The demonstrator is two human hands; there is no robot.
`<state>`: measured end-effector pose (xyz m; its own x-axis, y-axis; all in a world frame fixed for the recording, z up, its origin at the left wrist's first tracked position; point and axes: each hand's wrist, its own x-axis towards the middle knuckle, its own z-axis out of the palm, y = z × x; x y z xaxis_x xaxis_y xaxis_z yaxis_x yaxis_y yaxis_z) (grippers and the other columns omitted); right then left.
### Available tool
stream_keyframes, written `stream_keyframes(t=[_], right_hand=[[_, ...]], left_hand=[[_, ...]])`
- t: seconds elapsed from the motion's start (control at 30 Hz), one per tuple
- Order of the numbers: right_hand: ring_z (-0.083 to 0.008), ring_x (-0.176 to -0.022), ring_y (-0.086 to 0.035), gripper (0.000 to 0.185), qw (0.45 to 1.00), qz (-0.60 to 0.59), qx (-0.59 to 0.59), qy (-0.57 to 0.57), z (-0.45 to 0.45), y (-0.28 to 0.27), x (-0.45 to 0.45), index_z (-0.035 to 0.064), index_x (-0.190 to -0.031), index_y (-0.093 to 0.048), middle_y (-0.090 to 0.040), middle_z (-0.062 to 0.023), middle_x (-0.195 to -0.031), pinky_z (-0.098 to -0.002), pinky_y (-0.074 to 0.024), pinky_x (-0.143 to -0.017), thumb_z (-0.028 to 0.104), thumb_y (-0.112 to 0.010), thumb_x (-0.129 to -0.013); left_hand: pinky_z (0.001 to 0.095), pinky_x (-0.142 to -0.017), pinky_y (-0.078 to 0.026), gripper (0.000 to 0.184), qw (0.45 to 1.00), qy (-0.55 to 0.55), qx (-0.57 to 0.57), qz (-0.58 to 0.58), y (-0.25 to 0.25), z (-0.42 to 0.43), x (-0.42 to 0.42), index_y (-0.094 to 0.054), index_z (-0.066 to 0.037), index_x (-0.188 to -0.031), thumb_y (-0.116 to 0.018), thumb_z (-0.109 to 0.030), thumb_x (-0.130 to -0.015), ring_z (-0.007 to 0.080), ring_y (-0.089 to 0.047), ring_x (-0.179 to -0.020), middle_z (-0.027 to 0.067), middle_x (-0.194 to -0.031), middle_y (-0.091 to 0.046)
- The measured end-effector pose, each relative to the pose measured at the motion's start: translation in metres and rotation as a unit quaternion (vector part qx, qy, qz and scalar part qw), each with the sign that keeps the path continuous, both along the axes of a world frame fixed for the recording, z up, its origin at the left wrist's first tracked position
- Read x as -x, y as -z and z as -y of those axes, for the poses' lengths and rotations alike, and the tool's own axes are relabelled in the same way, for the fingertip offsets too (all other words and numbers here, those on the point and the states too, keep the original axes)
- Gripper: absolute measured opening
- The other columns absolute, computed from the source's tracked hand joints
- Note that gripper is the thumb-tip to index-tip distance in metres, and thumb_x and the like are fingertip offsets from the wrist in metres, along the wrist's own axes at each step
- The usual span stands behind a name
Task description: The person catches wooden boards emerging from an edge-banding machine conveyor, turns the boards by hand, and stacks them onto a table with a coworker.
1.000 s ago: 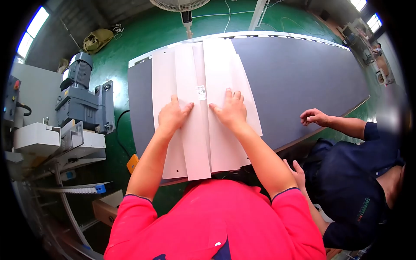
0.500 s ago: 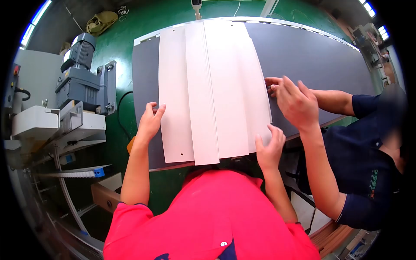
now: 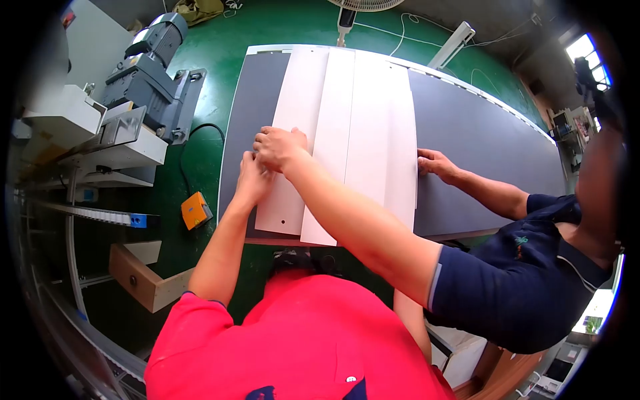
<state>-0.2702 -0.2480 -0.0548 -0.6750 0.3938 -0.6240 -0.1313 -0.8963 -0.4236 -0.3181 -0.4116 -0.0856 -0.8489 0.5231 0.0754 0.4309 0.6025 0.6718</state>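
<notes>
Several long white panels lie side by side, partly overlapping, on the grey table (image 3: 480,147). My left hand (image 3: 252,181) is closed at the left edge of the leftmost white panel (image 3: 303,93), its fingertips partly covered. Over it lies a co-worker's hand (image 3: 279,148), touching my fingers and the panel edge. That person's other hand (image 3: 435,163) rests by the right edge of the rightmost panel (image 3: 383,133). My right hand is hidden behind the co-worker's arm (image 3: 373,227); only part of my right forearm shows below it.
A grey motor unit (image 3: 143,87) stands on the left beside white machine parts. An orange box (image 3: 196,211) with a black cable sits on the green floor. At lower left is a wooden frame (image 3: 137,277). A fan (image 3: 367,3) stands beyond the table.
The co-worker's hand has reached across the panels onto my left hand. My left hand has gone from open beside the panel to closed at its edge. My right hand has become hidden.
</notes>
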Motion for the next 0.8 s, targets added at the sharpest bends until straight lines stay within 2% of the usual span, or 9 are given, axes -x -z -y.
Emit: stream_keyframes(t=[0.07,0.13,0.23,0.33,0.37,0.5,0.67,0.8], right_hand=[[-0.0318,-0.118,-0.053,0.046,1.000,-0.017,0.015,0.014,0.008,-0.003,0.017,-0.0007,-0.131,-0.051,-0.057,-0.0166,-0.127,-0.0466,-0.0431,-0.102,0.020,-0.062,-0.092],[-0.0318,-0.118,-0.053,0.046,0.999,-0.035,0.034,0.020,0.017,-0.008,0.026,-0.0006,-0.131,-0.051,-0.057,-0.0169,-0.127,-0.0469,-0.0434,-0.102,0.021,-0.061,-0.092],[-0.0318,-0.117,-0.054,0.046,0.997,-0.065,0.048,0.021,0.032,-0.013,0.034,-0.0004,-0.132,-0.051,-0.057,-0.0173,-0.127,-0.0473,-0.0439,-0.102,0.024,-0.060,-0.094],[-0.0318,-0.117,-0.054,0.045,0.993,-0.100,0.054,0.016,0.043,-0.005,0.005,-0.0002,-0.132,-0.051,-0.058,-0.0178,-0.126,-0.0476,-0.0443,-0.102,0.026,-0.058,-0.095],[-0.0318,-0.117,-0.054,0.045,0.992,-0.110,0.053,0.014,0.044,0.003,-0.014,-0.0002,-0.132,-0.051,-0.058,-0.0180,-0.126,-0.0477,-0.0445,-0.102,0.026,-0.057,-0.096],[-0.0318,-0.117,-0.055,0.045,0.992,-0.113,0.041,0.031,0.045,0.033,-0.142,0.0001,-0.132,-0.051,-0.058,-0.0186,-0.126,-0.0482,-0.0451,-0.101,0.029,-0.055,-0.098],[-0.0318,-0.117,-0.056,0.046,0.992,-0.082,0.003,0.101,0.057,0.076,-0.323,0.0004,-0.132,-0.051,-0.058,-0.0194,-0.126,-0.0488,-0.0459,-0.101,0.032,-0.053,-0.100],[-0.0318,-0.116,-0.056,0.047,0.992,-0.034,-0.031,0.121,0.074,0.085,-0.401,0.0006,-0.133,-0.051,-0.059,-0.0200,-0.126,-0.0493,-0.0466,-0.101,0.035,-0.050,-0.102]], left_hand=[[0.0398,-0.103,-0.040,0.036,0.994,0.002,-0.053,0.091,0.005,0.006,-0.002,-0.060,-0.008,-0.127,-0.060,-0.029,-0.097,0.0332,-0.050,-0.112,0.0152,-0.119,-0.048],[0.0353,-0.104,-0.039,0.037,0.981,-0.003,-0.115,0.155,-0.021,0.024,-0.016,-0.060,-0.008,-0.130,-0.058,-0.029,-0.098,0.0271,-0.050,-0.111,0.0114,-0.117,-0.048],[0.0325,-0.103,-0.039,0.035,0.962,-0.001,-0.179,0.208,-0.031,0.052,-0.042,-0.060,-0.006,-0.129,-0.056,-0.026,-0.100,0.0194,-0.049,-0.109,0.0074,-0.117,-0.049],[0.0308,-0.098,-0.042,0.033,0.939,-0.071,-0.213,0.261,-0.023,0.081,-0.065,-0.060,-0.005,-0.128,-0.055,-0.023,-0.101,0.0149,-0.051,-0.106,0.0050,-0.117,-0.053],[0.0286,-0.089,-0.044,0.031,0.927,-0.094,-0.224,0.287,-0.028,0.087,-0.074,-0.060,-0.007,-0.126,-0.055,-0.023,-0.101,0.0131,-0.053,-0.099,0.0026,-0.111,-0.057],[0.0268,-0.081,-0.045,0.028,0.904,-0.115,-0.265,0.315,-0.044,0.111,-0.093,-0.060,-0.007,-0.122,-0.055,-0.025,-0.101,0.0101,-0.054,-0.089,0.0002,-0.105,-0.059],[0.0274,-0.080,-0.047,0.027,0.880,-0.133,-0.299,0.345,-0.034,0.124,-0.087,-0.060,-0.006,-0.120,-0.055,-0.025,-0.101,0.0110,-0.056,-0.088,0.0018,-0.105,-0.059],[0.0272,-0.080,-0.048,0.024,0.868,-0.095,-0.313,0.374,-0.023,0.112,-0.077,-0.060,-0.008,-0.119,-0.052,-0.024,-0.103,0.0103,-0.057,-0.088,0.0018,-0.105,-0.059]])
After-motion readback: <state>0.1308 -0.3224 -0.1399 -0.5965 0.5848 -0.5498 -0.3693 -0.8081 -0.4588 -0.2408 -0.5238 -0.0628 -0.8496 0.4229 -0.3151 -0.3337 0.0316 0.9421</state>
